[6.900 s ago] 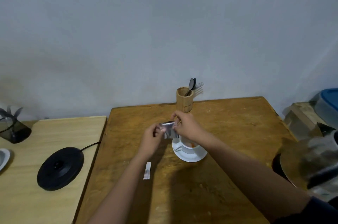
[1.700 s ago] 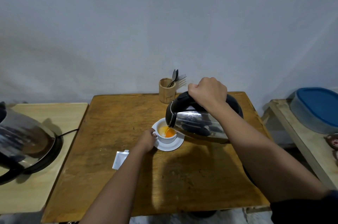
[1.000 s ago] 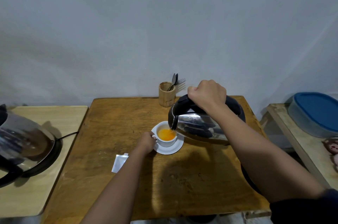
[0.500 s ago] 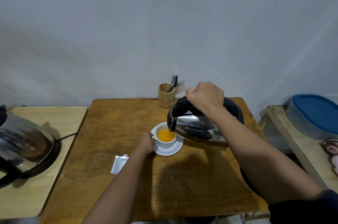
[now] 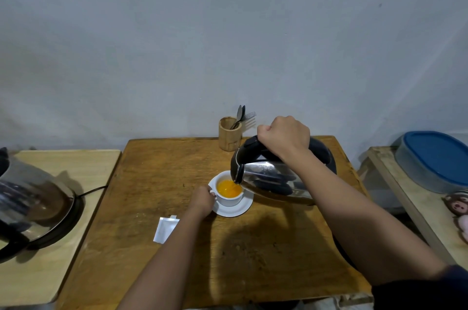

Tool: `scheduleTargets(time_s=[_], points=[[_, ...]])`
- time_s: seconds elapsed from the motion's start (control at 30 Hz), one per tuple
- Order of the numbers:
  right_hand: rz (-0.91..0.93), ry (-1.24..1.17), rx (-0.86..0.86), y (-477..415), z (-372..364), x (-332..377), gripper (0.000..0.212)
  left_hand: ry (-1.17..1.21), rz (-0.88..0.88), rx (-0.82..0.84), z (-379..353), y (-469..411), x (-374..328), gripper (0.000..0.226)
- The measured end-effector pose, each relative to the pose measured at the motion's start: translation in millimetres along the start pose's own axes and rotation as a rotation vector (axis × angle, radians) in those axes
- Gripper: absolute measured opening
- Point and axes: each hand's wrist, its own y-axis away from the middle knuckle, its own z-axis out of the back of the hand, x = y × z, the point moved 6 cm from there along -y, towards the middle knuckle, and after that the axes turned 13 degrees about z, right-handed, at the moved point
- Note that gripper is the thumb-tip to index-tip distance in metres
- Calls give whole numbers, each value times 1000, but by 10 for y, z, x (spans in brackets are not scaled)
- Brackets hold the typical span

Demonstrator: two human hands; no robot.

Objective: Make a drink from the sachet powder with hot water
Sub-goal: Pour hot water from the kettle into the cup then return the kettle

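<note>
Right hand [image 5: 285, 137] fisted round black handle of tilted steel kettle [image 5: 273, 180], spout over small white cup [image 5: 229, 192] of orange liquid: pouring. Left hand [image 5: 202, 199] pinches cup handle, steadying cup on white saucer [image 5: 243, 207], mid brown wooden counter [image 5: 253, 254]. Emptied white sachet [image 5: 164, 228] lies discarded, left of saucer.

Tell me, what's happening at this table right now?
A person is making a hot drink. The right hand grips the handle of a tilted steel kettle, its spout over a white cup on a saucer. The left hand steadies the cup at its handle. The liquid in the cup is orange. An opened sachet lies on the wooden table nearby, and spoons stand in a wooden holder by the wall.
</note>
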Motion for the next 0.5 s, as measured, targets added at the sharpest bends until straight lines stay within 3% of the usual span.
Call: scheduleTargets(time_s=[0.5], points=[[11, 4, 3, 7, -12, 21, 37, -39, -18, -14, -4, 2, -17, 34]])
